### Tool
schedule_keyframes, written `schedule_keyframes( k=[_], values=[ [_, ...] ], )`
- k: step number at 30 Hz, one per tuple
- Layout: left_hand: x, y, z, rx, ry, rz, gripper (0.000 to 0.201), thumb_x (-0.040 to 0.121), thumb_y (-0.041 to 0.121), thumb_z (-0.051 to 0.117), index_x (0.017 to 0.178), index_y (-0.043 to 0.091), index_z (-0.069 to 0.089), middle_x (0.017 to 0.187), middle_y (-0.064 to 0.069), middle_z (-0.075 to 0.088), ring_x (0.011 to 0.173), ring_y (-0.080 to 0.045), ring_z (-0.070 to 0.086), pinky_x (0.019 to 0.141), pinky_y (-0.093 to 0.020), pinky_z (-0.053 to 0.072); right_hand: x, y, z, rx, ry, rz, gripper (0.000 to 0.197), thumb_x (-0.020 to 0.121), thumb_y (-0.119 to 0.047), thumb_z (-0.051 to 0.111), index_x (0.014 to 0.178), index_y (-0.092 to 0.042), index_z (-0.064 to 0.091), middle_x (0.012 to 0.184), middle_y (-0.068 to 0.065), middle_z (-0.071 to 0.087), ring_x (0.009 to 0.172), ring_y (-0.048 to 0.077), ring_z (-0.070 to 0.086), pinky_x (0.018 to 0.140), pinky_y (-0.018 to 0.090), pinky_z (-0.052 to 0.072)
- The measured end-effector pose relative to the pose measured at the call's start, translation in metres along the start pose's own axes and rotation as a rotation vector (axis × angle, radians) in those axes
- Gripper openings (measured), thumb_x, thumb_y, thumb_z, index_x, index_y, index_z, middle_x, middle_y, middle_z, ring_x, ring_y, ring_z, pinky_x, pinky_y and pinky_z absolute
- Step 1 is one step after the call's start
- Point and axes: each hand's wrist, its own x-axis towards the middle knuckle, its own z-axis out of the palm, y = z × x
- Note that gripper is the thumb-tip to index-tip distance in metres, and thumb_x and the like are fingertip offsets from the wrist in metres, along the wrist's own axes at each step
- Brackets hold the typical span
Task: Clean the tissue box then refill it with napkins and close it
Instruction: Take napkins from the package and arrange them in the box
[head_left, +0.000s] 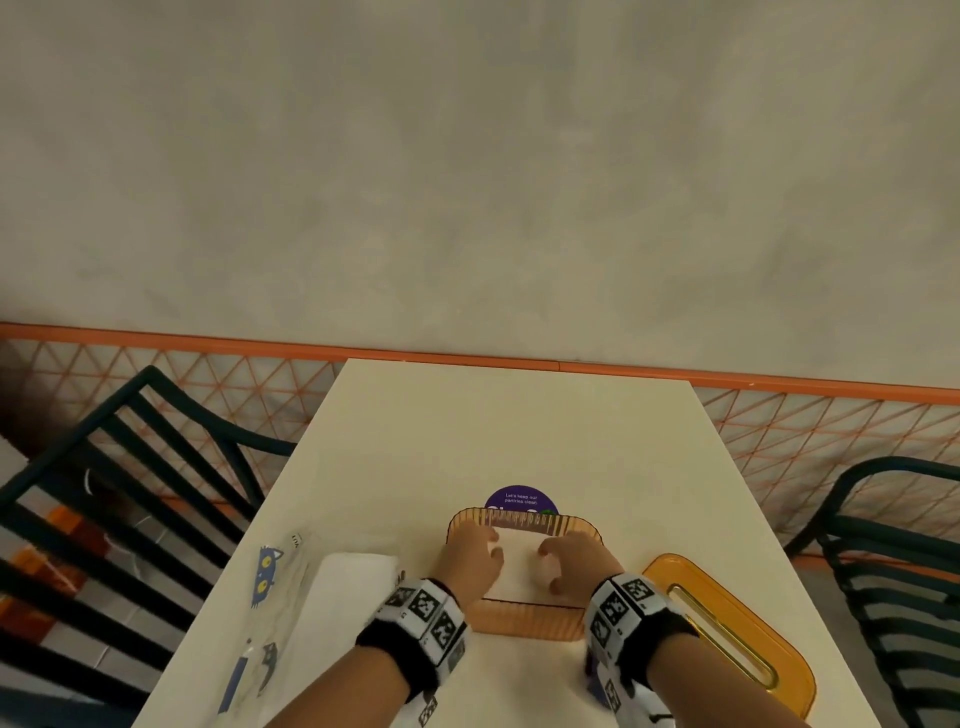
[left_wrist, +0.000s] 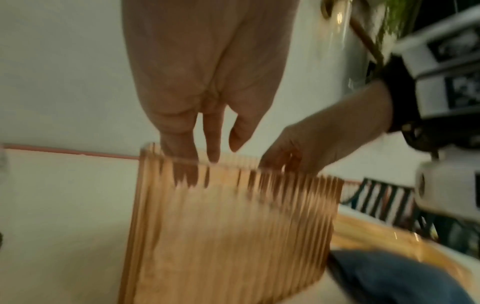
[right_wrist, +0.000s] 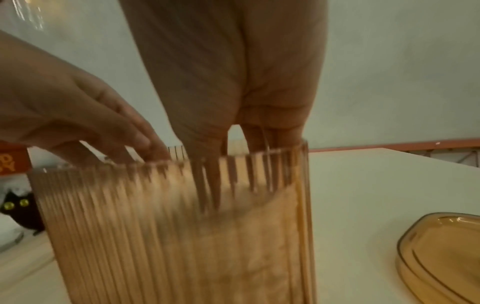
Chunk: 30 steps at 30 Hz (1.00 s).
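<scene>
Left hand (head_left: 470, 555) and right hand (head_left: 571, 564) press napkins (head_left: 514, 564) into the tissue box (head_left: 524, 621).

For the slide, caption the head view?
Both hands press napkins into the open amber tissue box; lid lies beside it.

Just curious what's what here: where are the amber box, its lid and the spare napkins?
tissue box (head_left: 524, 621): head view, near ribbed wall.
lid (head_left: 779, 644): head view, flat top right of the slot.
napkin stack (head_left: 340, 587): head view, top sheet.

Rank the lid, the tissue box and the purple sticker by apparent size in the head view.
1. tissue box and lid: look alike, and the lid lies nearer the camera, so unranked.
2. purple sticker: smallest, though partly hidden behind the box.
</scene>
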Motion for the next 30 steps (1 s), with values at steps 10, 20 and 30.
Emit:
schedule_keyframes(
  k=[10, 20, 30],
  values=[
    [-0.055, -0.106, -0.046, 0.012, 0.262, -0.439, 0.016, 0.089, 0.009, 0.049, 0.105, 0.008, 0.049, 0.117, -0.015, 0.053, 0.105, -0.032, 0.054, 0.088, -0.037, 0.046, -0.019, 0.033, -0.002, 0.32, 0.149, 0.258, 0.05, 0.095, -0.016, 0.042, 0.142, -0.012, 0.026, 0.137, 0.015, 0.042, 0.115, 0.031, 0.054, 0.091, 0.037, 0.049],
    [-0.067, -0.099, -0.002, 0.387, 0.104, -0.543, 0.053, 0.089, 0.043, 0.054, 0.13, 0.014, 0.036, 0.141, -0.003, 0.025, 0.129, -0.024, 0.029, 0.093, -0.037, 0.046, -0.015, 0.022, 0.017, 0.373, 0.075, 0.341, 0.03, 0.099, -0.013, 0.029, 0.127, -0.006, 0.028, 0.088, 0.01, 0.053, 0.079, 0.024, 0.058, 0.076, 0.035, 0.053],
    [-0.066, -0.099, 0.006, 0.49, 0.157, -0.52, 0.034, 0.094, 0.018, 0.05, 0.126, 0.013, 0.04, 0.133, -0.006, 0.036, 0.121, -0.022, 0.04, 0.089, -0.028, 0.051, -0.011, 0.025, 0.021, 0.345, 0.075, 0.346, 0.03, 0.099, -0.014, 0.03, 0.127, -0.006, 0.028, 0.093, 0.011, 0.059, 0.078, 0.022, 0.057, 0.067, 0.03, 0.05]
  ],
)
